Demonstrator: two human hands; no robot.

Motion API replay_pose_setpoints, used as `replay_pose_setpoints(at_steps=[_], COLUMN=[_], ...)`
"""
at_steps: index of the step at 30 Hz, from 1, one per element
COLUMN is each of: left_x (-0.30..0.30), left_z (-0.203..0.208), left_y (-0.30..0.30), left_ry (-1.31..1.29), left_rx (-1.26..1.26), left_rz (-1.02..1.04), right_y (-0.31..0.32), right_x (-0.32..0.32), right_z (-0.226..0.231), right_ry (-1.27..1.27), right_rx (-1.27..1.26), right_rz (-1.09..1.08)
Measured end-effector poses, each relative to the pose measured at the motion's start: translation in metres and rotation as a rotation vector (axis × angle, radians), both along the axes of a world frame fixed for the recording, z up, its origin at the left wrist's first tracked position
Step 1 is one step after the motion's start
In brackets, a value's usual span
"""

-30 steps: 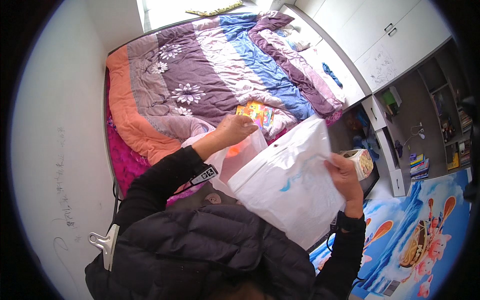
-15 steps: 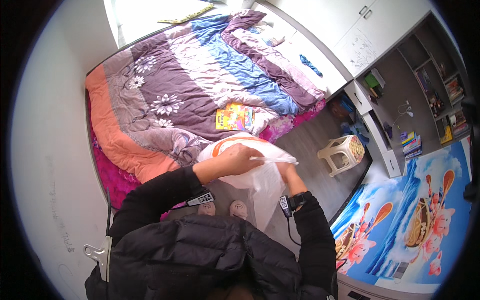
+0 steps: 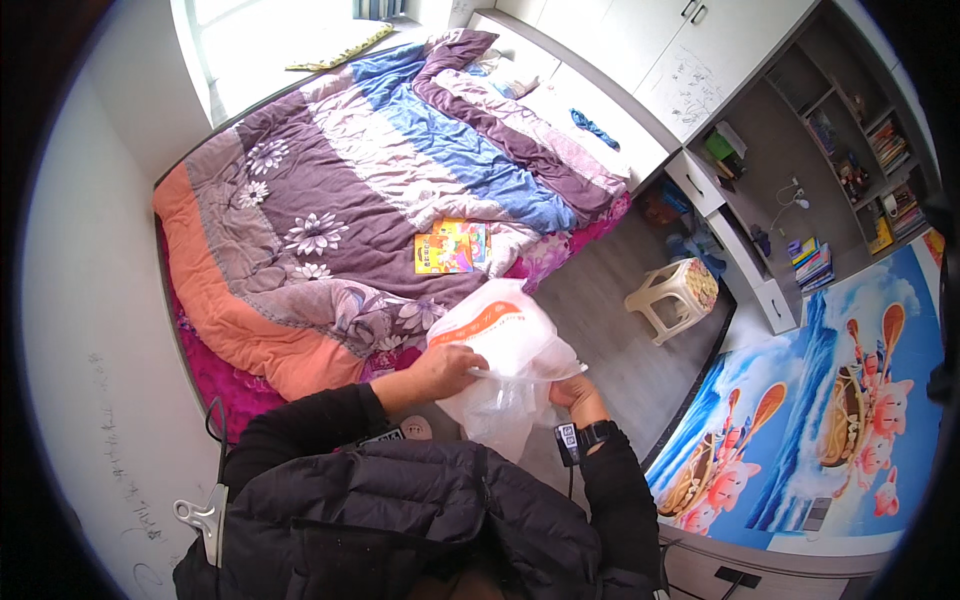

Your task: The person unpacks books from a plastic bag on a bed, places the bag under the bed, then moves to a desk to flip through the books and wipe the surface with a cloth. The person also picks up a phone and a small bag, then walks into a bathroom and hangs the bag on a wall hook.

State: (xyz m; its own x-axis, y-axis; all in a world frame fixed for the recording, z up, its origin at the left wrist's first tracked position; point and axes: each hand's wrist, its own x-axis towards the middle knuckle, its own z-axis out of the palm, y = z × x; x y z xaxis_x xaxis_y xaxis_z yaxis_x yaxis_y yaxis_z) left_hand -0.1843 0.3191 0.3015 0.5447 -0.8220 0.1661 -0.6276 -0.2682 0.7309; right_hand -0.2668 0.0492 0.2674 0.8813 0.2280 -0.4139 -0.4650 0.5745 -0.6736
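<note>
A white plastic bag [image 3: 535, 340] with an orange printed band hangs in front of me, at the near side of the bed. My left hand [image 3: 447, 372] is closed on the bag's gathered edge, its fingertips pressed into the plastic. At the other end of that edge my right hand [image 3: 580, 393] grips the plastic, its fingers partly hidden by the bag. The edge is stretched between both hands. Thin clear plastic hangs below it toward me. What the bag holds, if anything, cannot be made out.
The bed [image 3: 270, 335] with a rumpled patterned quilt lies ahead; yellow picture books [image 3: 450, 252] rest on it. A cream plastic stool [image 3: 668, 300] stands on the floor to the right. Beyond it are a desk with shelves [image 3: 800, 170] and a blue mural wall [image 3: 790, 420].
Both hands have moved nearer to me with the bag, and the left has shifted leftward. The bag now stands fuller and more upright beyond the hands, showing more of its printed side.
</note>
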Motion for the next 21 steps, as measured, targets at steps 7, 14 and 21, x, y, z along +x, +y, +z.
replay_pose_setpoints(at_steps=[7,14,21], left_x=[-0.036,-0.04,-0.029], left_z=[-0.002,0.017,-0.005], left_y=[-0.02,-0.012,0.001], left_ry=[0.044,0.308,-0.101], left_rx=[-0.047,-0.044,0.001], left_rz=[-0.095,-0.014,0.146], right_y=[0.053,0.017,0.003], right_x=[-0.003,0.024,0.009], right_z=[-0.036,-0.032,-0.016], right_ry=[0.145,0.188,0.139], right_rx=[-0.551,-0.253,-0.19], right_rz=[0.002,-0.416,-0.461])
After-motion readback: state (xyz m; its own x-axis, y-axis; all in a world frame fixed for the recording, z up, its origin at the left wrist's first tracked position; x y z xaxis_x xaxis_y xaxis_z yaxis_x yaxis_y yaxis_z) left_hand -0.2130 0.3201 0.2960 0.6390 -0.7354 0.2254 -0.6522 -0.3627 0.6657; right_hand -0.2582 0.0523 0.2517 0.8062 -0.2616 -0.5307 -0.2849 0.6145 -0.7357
